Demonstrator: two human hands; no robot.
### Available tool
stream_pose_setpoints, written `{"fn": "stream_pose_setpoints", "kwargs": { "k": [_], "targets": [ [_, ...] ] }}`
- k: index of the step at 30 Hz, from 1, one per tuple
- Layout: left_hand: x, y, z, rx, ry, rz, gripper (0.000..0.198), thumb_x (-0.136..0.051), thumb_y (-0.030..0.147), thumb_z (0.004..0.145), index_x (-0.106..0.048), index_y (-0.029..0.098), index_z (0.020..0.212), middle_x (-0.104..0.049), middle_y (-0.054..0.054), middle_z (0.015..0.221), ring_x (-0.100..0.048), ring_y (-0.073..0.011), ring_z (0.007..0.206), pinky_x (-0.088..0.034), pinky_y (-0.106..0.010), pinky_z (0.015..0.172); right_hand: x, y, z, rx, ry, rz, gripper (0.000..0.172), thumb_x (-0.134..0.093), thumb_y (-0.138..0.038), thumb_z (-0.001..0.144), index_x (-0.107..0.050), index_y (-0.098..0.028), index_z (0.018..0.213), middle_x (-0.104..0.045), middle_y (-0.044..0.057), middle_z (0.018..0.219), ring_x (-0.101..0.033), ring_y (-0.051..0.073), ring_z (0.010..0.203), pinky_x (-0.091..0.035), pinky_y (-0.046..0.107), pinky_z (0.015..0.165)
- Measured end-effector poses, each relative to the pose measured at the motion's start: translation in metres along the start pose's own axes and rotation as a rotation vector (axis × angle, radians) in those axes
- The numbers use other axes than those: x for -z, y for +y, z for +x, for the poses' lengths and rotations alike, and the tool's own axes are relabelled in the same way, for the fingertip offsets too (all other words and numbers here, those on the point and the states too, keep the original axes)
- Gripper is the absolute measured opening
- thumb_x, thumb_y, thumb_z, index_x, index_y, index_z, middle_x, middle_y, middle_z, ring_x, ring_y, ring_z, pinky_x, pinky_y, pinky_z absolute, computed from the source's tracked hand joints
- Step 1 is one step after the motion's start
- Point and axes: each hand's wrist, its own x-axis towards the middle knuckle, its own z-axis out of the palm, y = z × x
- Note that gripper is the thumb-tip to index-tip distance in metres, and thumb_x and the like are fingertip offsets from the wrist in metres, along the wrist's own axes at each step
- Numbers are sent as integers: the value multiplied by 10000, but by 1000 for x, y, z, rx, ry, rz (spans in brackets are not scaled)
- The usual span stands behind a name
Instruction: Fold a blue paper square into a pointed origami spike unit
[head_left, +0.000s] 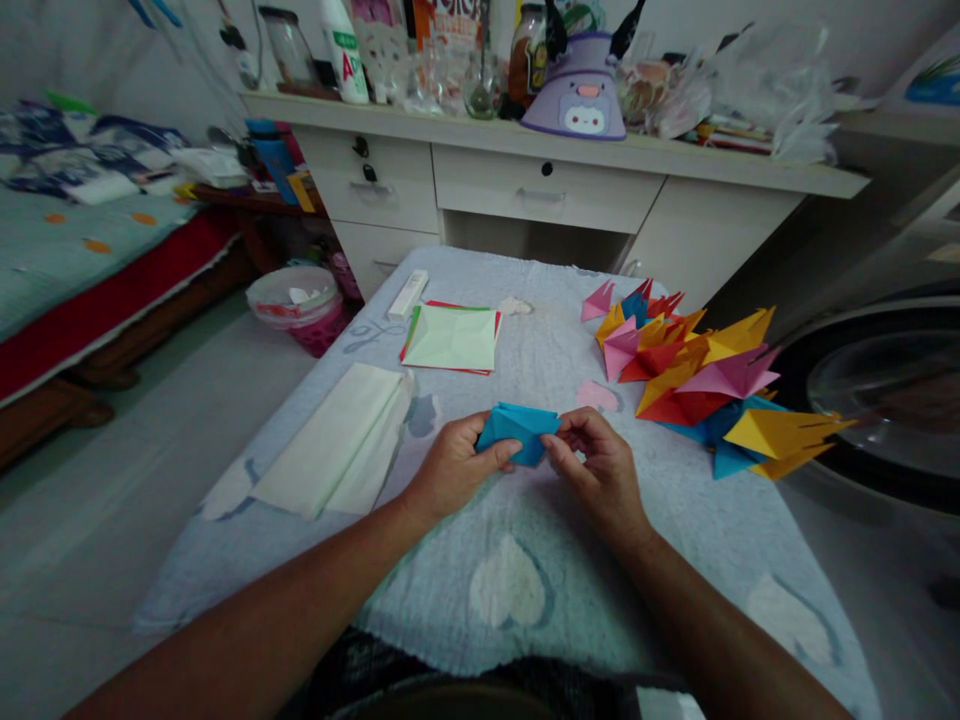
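Observation:
A partly folded piece of blue origami paper (517,430) is held up over the cloth-covered table, between both hands. My left hand (465,450) grips its left side, thumb across the front and fingers behind. At its right corner, my right hand (596,455) pinches the edge between thumb and fingertips. Beyond the hands lies a stack of square paper sheets (454,338), pale green on top with red and green edges showing. Several folded paper pieces (682,365) in yellow, red, pink and blue are heaped at the right.
A folded white cloth or paper (337,440) lies left of my hands. A small white box (408,295) sits near the far left corner of the table (510,590). Behind stands a white cabinet (547,200); a pink bin (300,305) is on the floor, a round-doored machine (877,390) at right.

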Motion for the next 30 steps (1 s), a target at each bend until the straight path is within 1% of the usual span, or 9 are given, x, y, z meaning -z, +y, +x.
{"fn": "stream_pose_setpoints", "kwargs": {
  "k": [3,7,13,18,20,22,25,28,30],
  "targets": [
    [-1,1,1,8,3,-33,282,-701,345,800,-673,141,994,-700,-51,908,-655,-155,773,-587,-275,644,0,-1,0,-21,-6,-4,141,-653,-303,854,-574,-219,773,-558,-18,700,-518,126,622,-437,263,591],
    [-1,0,2,23,-7,-48,314,-693,376,814,-669,136,1015,-699,-57,907,-653,-147,739,-583,-260,611,0,-2,1,-39,-22,-14,183,-642,-324,860,-577,-214,730,-565,-11,677,-515,131,615,-419,261,572],
    [0,0,2,15,-9,-11,304,-661,402,837,-658,125,962,-667,-31,787,-610,-117,631,-543,-232,553,-1,-3,2,-43,-11,-24,198,-628,-325,864,-573,-213,710,-548,-14,655,-496,130,598,-391,257,551],
    [0,3,2,24,-17,-14,322,-658,435,826,-648,126,917,-645,-19,750,-593,-117,626,-522,-231,551,1,-4,1,-62,-51,6,240,-586,-368,897,-574,-213,713,-527,-16,631,-489,135,591,-391,262,558],
    [1,3,2,33,-16,-18,325,-663,444,817,-642,127,883,-627,-9,713,-572,-112,599,-503,-226,534,3,-3,1,-101,-69,52,264,-544,-393,922,-577,-212,734,-524,-17,625,-493,138,594,-401,262,566],
    [1,4,2,39,-16,-21,321,-669,446,811,-633,129,848,-604,2,672,-548,-105,572,-482,-221,520,4,-1,1,-145,-48,124,258,-514,-405,937,-580,-212,781,-533,-17,653,-508,138,608,-420,263,581],
    [1,5,2,38,-32,-28,318,-670,447,811,-619,133,823,-585,9,644,-535,-101,556,-465,-219,515,5,3,2,-196,-5,264,196,-533,-420,922,-573,-228,928,-546,-24,726,-531,135,624,-448,266,591],
    [2,5,1,42,-50,-25,318,-668,443,818,-618,131,853,-589,8,661,-536,-98,560,-459,-216,516,3,5,4,-275,-95,387,314,-641,-448,845,-545,-241,1061,-564,-24,794,-530,127,614,-446,250,541],
    [2,5,1,45,-52,-18,323,-671,442,821,-620,128,882,-584,10,674,-538,-97,569,-457,-209,514,1,5,5,-342,-189,423,343,-710,-454,787,-566,-219,991,-566,-29,751,-512,113,580,-418,227,498]
  ]
}}
